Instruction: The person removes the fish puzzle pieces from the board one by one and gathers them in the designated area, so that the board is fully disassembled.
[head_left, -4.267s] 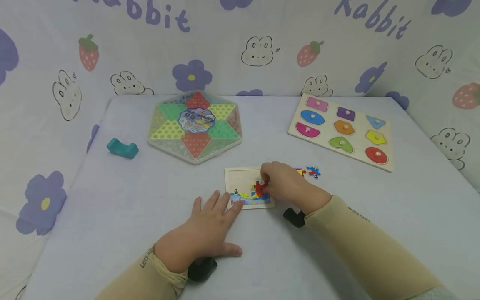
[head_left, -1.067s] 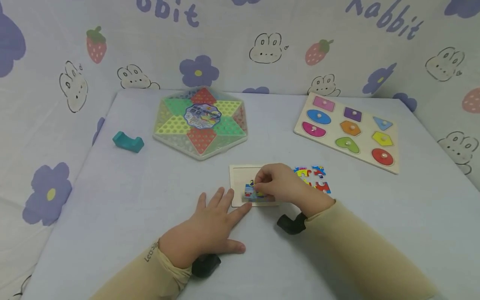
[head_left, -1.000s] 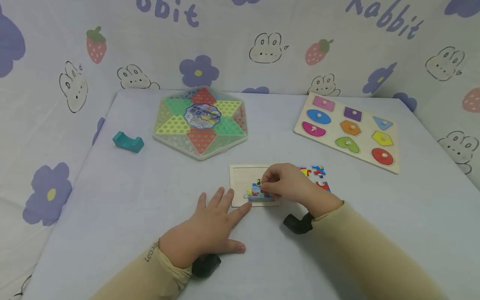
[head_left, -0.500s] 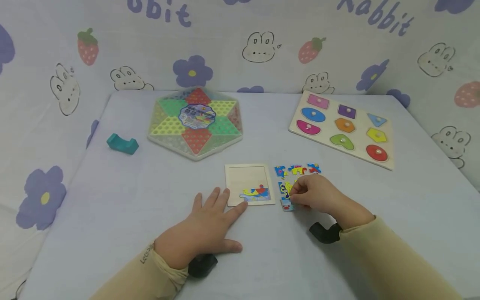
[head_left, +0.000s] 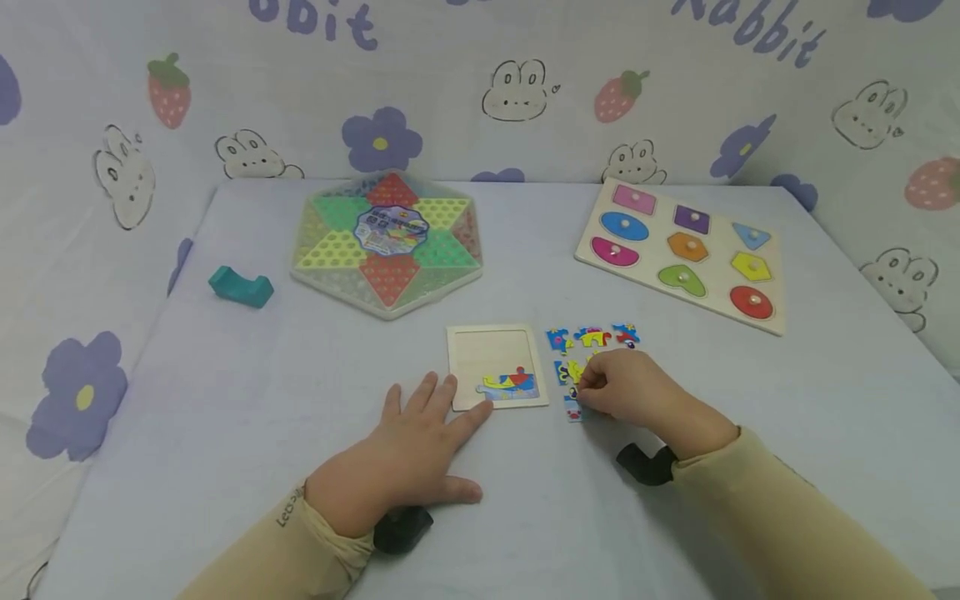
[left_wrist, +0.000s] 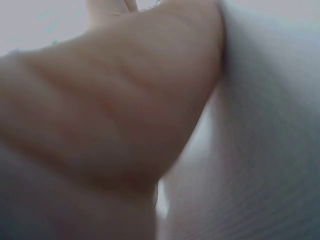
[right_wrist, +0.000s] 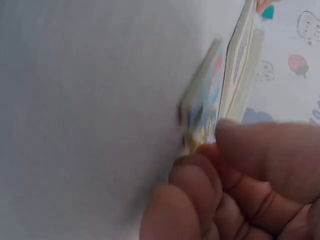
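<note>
My left hand (head_left: 401,446) lies spread on the table, its fingertips at the lower left corner of a small wooden puzzle frame (head_left: 459,358). Joined jigsaw pieces (head_left: 510,385) in yellow, red and blue fill the frame's lower right part; bare wood shows above them. To the right of the frame, my right hand (head_left: 633,392) has its fingers curled and pinches at a jigsaw piece (head_left: 573,392) among the loose ones, partly hiding them. A piece with a red crab (head_left: 573,411) lies just below those fingertips. The left wrist view is mostly blurred skin.
More loose jigsaw pieces (head_left: 592,337) lie beyond the right hand. Farther back are a hexagonal Chinese checkers board (head_left: 390,287) and a wooden peg puzzle (head_left: 720,304) with coloured shapes. A teal curved block (head_left: 242,288) sits at the left.
My right hand has moved from over the frame right to the loose pieces, and the crab piece now lies on the table there. The left hand has stayed at the frame.
</note>
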